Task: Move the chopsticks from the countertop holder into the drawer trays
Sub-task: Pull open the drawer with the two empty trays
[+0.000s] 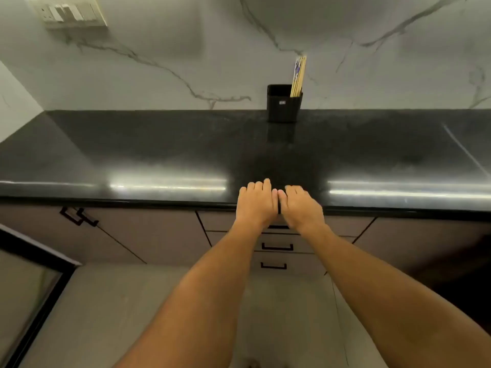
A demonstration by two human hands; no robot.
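Both hands lie side by side, palms down, over the front edge of the black surface [159, 144], their inner fingertips meeting: the left hand [254, 204] has its fingers stretched flat and together, the right hand [301, 208] likewise, and neither grip holds anything (both are loose and released, as far as the backs of the hands let one see). Just below the hands sits a stack of drawers [281, 257] in the brownish cabinet front, all closed; two black bar handles show on the lower ones, while the top drawer's handle is mostly covered by the wrists. Straight back from the hands, at the rear of the surface and against the marbled wall [159, 62], stands the black holder [283, 103], upright. The chopsticks [298, 77] are in the holder's right-hand corner, a pale wooden bundle leaning slightly to the right, with patterned tops rising above its rim. Far to the left of the holder, high on the wall, is a switch plate [67, 11].
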